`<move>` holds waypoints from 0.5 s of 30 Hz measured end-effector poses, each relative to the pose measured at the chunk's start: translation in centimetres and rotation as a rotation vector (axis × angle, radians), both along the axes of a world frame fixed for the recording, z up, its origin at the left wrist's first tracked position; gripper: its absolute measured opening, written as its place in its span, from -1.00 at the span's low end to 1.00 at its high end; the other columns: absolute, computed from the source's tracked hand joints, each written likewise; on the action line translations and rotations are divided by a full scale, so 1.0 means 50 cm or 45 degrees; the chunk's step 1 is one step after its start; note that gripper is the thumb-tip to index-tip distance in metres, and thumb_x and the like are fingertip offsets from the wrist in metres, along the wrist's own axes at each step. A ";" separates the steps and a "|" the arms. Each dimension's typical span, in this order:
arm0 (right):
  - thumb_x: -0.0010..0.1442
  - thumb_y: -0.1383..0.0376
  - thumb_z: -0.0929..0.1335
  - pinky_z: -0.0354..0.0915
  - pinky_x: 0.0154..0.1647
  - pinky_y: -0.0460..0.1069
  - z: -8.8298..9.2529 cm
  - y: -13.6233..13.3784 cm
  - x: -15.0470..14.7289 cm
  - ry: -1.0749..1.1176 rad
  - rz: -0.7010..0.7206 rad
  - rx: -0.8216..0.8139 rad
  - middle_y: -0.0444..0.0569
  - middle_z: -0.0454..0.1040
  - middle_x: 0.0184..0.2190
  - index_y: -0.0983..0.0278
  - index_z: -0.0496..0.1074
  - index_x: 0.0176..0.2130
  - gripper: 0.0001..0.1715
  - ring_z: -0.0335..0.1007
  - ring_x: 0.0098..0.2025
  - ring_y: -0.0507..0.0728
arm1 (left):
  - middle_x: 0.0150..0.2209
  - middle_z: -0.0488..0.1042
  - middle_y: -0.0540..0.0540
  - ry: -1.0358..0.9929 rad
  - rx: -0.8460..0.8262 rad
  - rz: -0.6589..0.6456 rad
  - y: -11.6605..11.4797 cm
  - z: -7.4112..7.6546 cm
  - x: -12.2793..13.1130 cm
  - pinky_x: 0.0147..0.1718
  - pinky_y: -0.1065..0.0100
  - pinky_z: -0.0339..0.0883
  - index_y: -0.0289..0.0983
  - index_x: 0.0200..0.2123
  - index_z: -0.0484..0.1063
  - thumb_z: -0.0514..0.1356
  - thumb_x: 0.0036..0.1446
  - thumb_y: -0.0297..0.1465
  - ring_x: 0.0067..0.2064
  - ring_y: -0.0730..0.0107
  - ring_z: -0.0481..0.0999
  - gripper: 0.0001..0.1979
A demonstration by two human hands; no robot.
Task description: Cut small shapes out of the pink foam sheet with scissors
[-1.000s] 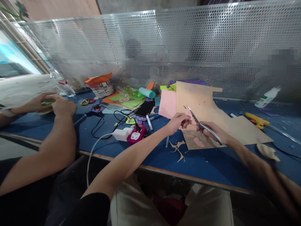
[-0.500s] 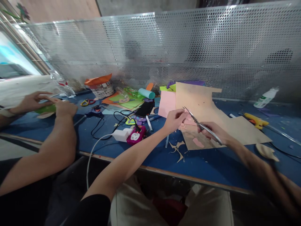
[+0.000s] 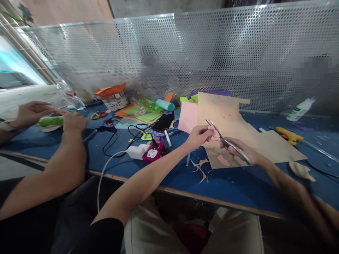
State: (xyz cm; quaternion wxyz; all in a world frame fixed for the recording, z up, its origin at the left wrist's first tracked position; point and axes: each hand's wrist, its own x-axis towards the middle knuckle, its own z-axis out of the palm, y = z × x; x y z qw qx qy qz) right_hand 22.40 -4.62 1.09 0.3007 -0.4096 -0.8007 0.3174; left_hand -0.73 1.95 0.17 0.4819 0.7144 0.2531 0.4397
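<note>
My left hand [image 3: 199, 137] pinches a small piece of pink paper [image 3: 215, 133], partly hidden by the fingers. Fingers of my right hand [image 3: 237, 148] are wrapped round the handles of metal scissors [image 3: 217, 132]. The scissor blades point up and left and are slightly apart, at the pink piece. Beneath both hands lies a large tan sheet of paper [image 3: 254, 141], with a pink scrap [image 3: 224, 160] on it. A pink sheet [image 3: 187, 116] sits partly under the tan one. Curled tan offcuts [image 3: 200, 169] are on the blue table near its front edge.
A co-worker's hands [image 3: 74, 121] hold a green object at the left. Between us are a magenta power socket [image 3: 153, 151] with a white plug, cables, a black phone [image 3: 163, 122] and a marker [image 3: 167, 138]. A yellow glue gun [image 3: 288, 135] and white bottle [image 3: 301, 108] are at right.
My left hand has shifted slightly right and down with the pink piece. The scissor blades look a little further apart. The co-worker's far hand has moved slightly left, showing more of the green object.
</note>
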 end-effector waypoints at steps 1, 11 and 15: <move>0.10 -0.37 0.21 0.21 -0.43 -0.01 0.003 -0.002 -0.002 -0.005 0.002 0.000 -0.06 0.40 -0.42 0.24 0.45 -0.24 -0.22 0.24 -0.47 0.10 | -0.56 0.36 0.04 -0.015 0.002 -0.009 -0.001 0.001 0.000 -0.43 0.40 0.20 -0.29 -0.47 0.42 0.20 0.24 -0.20 -0.48 0.51 0.30 -0.68; 0.19 -0.19 0.26 0.14 -0.43 -0.02 0.000 0.005 0.012 -0.135 0.020 0.120 -0.16 0.30 -0.52 0.21 0.32 -0.37 -0.47 0.15 -0.50 0.08 | -0.61 0.27 0.07 -0.019 0.005 -0.072 -0.010 0.014 -0.004 -0.43 0.38 0.10 -0.27 -0.57 0.31 0.21 0.22 -0.21 -0.51 0.53 0.23 -0.63; 0.20 -0.08 0.29 0.08 -0.45 -0.04 -0.010 0.012 0.023 -0.170 -0.012 0.115 -0.19 0.27 -0.54 0.21 0.30 -0.39 -0.58 0.12 -0.51 0.06 | -0.61 0.26 0.08 -0.012 0.002 -0.074 -0.009 0.016 -0.007 -0.46 0.38 0.05 -0.27 -0.54 0.34 0.23 0.25 -0.15 -0.53 0.55 0.19 -0.59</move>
